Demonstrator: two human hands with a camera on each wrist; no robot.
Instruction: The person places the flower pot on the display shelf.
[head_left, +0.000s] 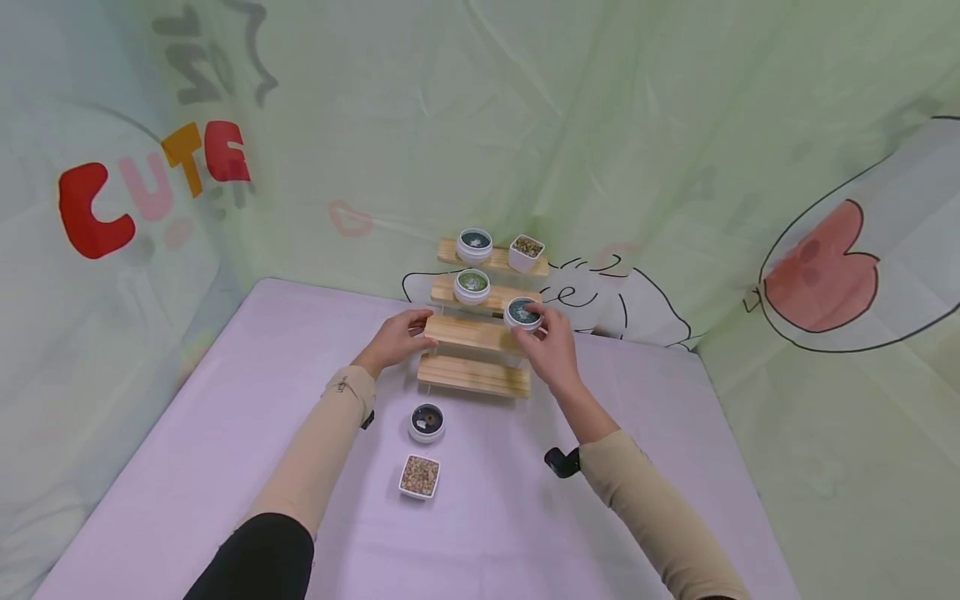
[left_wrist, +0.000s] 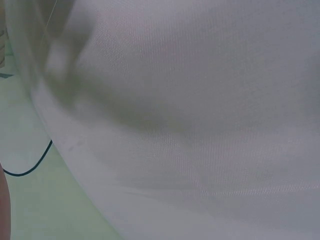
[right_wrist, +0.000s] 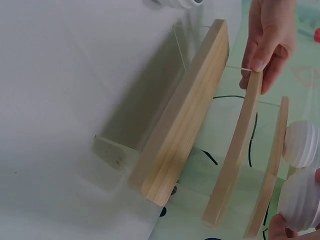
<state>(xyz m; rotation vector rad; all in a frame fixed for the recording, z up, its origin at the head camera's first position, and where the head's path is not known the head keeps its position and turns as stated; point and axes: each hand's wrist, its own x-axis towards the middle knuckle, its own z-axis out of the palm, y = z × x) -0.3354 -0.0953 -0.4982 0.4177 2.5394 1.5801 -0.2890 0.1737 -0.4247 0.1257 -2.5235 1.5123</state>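
A four-step wooden display stand (head_left: 474, 375) sits at the back of the table. My left hand (head_left: 396, 337) grips the left end of its second step from the bottom; in the right wrist view the thumb of that left hand (right_wrist: 270, 45) presses on the board's end. A small round white bowl (head_left: 522, 312) with dark teal contents is held between the thumb and fingers of my right hand (head_left: 553, 348), at the right end of the third step. On that step's left stands a round white bowl with green contents (head_left: 472, 287).
The top step carries a teal-filled round bowl (head_left: 474, 244) and a square white pot (head_left: 526, 252) of granules. In front of the stand are a dark-filled round bowl (head_left: 427, 422) and a square granule pot (head_left: 419, 477). A printed curtain (head_left: 360, 150) hangs close behind.
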